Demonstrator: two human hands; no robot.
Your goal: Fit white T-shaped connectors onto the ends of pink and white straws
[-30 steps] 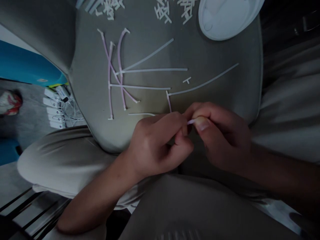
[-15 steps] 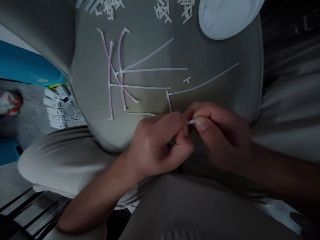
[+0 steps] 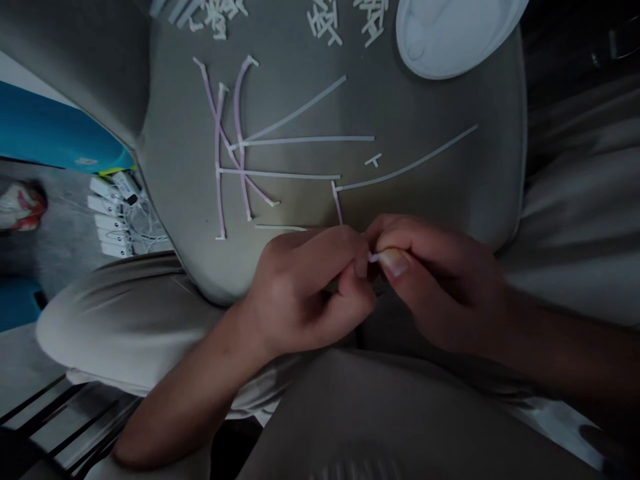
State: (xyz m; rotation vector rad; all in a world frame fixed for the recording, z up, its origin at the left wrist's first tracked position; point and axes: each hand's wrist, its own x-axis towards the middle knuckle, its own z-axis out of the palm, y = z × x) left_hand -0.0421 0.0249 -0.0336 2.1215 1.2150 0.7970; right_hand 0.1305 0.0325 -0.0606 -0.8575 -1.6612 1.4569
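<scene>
My left hand [image 3: 313,290] is closed in a pinch, and its fingers cover what they hold. Close against it, my right hand [image 3: 435,277] pinches a thin pinkish tube [image 3: 373,257] between thumb and forefinger. Only a short, slightly bent bit of that tube shows between the two hands; its ends are hidden. Just beyond my fingers, a pink tube [image 3: 339,207] runs down behind my hands from a white T-shaped connector, which also bears a long pale tube [image 3: 410,167]. A thin white tube [image 3: 277,227] passes behind my left hand. A loose T-connector [image 3: 374,160] lies farther off.
Joined pink and pale tubes [image 3: 219,133] lie crossed on the left of the grey seat [image 3: 425,107]. Piles of white connectors [image 3: 325,23] and a white bowl [image 3: 450,40] are along the far side. White boxes with cables [image 3: 113,227] lie on the floor at left.
Both hands have shifted slightly left and toward me, still pinching. The bit of tube between them has moved with them and now looks bent.
</scene>
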